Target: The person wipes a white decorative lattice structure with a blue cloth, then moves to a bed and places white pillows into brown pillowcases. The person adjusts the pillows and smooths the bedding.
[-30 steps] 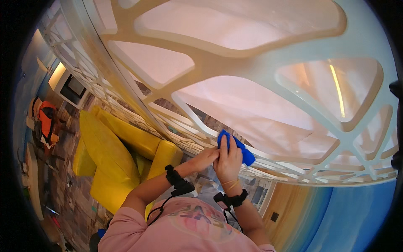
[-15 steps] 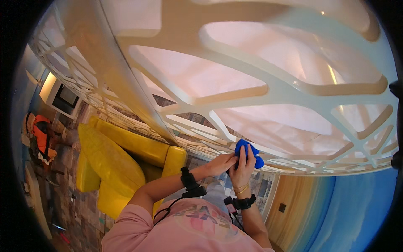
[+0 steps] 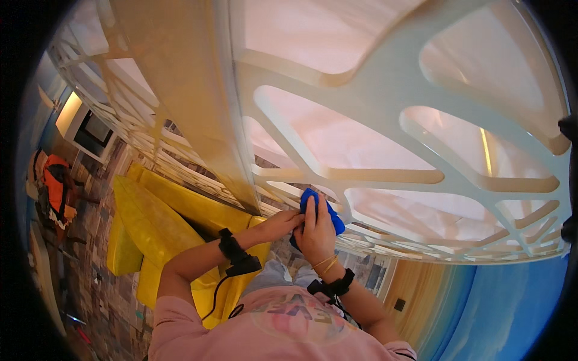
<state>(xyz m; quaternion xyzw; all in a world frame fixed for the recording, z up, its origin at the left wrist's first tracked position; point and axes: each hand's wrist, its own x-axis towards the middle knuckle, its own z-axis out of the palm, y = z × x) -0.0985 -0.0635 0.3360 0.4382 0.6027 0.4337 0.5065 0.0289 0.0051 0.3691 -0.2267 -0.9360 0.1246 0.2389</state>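
A bunched blue cloth (image 3: 336, 224) rests against the lower bars of the white cut-out lattice panel (image 3: 361, 90). My right hand (image 3: 317, 238) grips it, fingers laid over the cloth toward the panel. Close against it on the left, my left hand (image 3: 282, 224) has its fingers drawn together at the cloth's near edge, partly hidden beside the right hand. Dark bands with small devices are strapped round both wrists.
Left of my arms stands a yellow sofa (image 3: 180, 240) with a large yellow cushion. An upright post (image 3: 192, 90) joins the panel sections. An orange-and-black bundle (image 3: 57, 186) lies at the far left. A blue and sand-coloured wall (image 3: 506, 301) is at right.
Both hands and the blue cloth have moved left along the panel's lower bars, toward the post. The view has shifted too, so the post appears farther right.
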